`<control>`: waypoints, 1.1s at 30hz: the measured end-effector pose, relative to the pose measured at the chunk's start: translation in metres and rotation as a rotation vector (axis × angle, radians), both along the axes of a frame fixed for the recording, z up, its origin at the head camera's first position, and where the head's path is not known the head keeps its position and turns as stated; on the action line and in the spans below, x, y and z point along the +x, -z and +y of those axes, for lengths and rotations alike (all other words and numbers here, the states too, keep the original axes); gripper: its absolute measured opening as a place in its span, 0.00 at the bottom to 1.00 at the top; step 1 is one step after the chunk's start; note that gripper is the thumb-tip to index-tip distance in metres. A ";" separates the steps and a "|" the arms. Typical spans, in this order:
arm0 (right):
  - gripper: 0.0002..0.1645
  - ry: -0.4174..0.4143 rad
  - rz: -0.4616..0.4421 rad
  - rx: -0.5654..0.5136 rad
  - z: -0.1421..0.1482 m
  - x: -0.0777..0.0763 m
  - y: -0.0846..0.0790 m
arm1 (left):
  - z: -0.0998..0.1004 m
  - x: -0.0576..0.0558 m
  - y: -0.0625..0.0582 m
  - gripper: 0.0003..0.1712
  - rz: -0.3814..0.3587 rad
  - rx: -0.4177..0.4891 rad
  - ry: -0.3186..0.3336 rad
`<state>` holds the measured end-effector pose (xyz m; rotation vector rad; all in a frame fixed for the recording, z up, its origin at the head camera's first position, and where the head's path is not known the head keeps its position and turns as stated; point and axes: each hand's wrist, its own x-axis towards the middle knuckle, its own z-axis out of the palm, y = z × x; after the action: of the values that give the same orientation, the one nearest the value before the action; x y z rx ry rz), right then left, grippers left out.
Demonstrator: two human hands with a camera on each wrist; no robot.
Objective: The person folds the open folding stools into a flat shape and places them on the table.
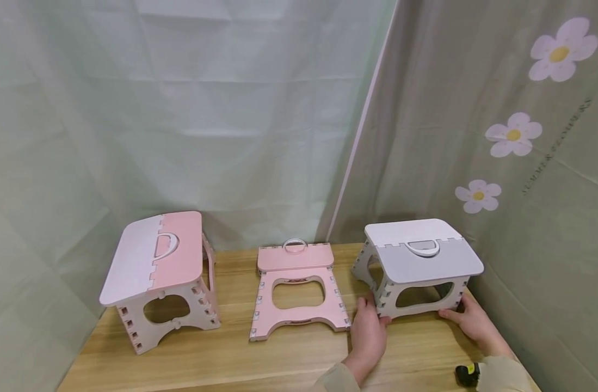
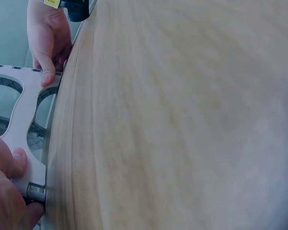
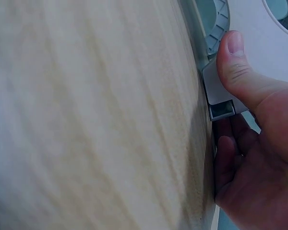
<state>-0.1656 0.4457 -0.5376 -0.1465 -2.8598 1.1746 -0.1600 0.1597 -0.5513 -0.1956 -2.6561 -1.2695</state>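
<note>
A folding step stool [image 1: 426, 267] with a white and grey top stands unfolded at the right of the table. My left hand [image 1: 368, 333] grips the foot of its near left leg. At the near right foot, my right hand [image 1: 476, 325] holds the other side of the same panel. In the right wrist view the right thumb [image 3: 235, 62] lies flat on the white leg panel [image 3: 252, 43], with the other fingers curled behind the foot. The left wrist view shows the left thumb [image 2: 19, 163] on the panel's face, fingers around the edge.
A pink folding stool [image 1: 299, 305] lies folded flat mid-table, close to my left hand. Further left, a pink and white stool [image 1: 156, 261] stands unfolded on the wooden table [image 1: 220, 359]. Curtains [image 1: 205, 109] hang behind and at the sides. A black wrist camera [image 1: 467, 374] sits by the right sleeve.
</note>
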 end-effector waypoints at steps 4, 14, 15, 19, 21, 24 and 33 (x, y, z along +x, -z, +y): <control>0.35 0.000 -0.008 -0.015 0.002 0.000 0.002 | 0.000 0.000 0.002 0.34 0.015 -0.002 0.004; 0.39 0.003 -0.034 -0.064 0.002 0.001 0.001 | 0.000 0.000 0.003 0.32 0.019 0.003 0.012; 0.39 0.005 -0.038 -0.064 0.001 0.001 0.000 | -0.001 0.000 0.002 0.32 0.020 0.004 0.012; 0.38 0.010 -0.043 -0.051 0.001 0.000 -0.001 | -0.001 0.000 0.002 0.30 0.032 0.004 0.013; 0.37 0.011 -0.041 -0.045 0.001 0.001 0.000 | -0.001 0.000 0.002 0.30 0.036 0.001 0.014; 0.36 0.013 -0.035 -0.034 0.001 0.000 0.000 | -0.001 0.000 0.002 0.29 0.038 -0.004 0.013; 0.39 0.018 -0.029 -0.071 0.000 0.000 0.003 | -0.002 0.000 0.000 0.30 0.029 -0.011 0.003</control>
<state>-0.1655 0.4462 -0.5406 -0.1932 -2.8365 1.2817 -0.1603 0.1577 -0.5515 -0.2182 -2.6399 -1.2430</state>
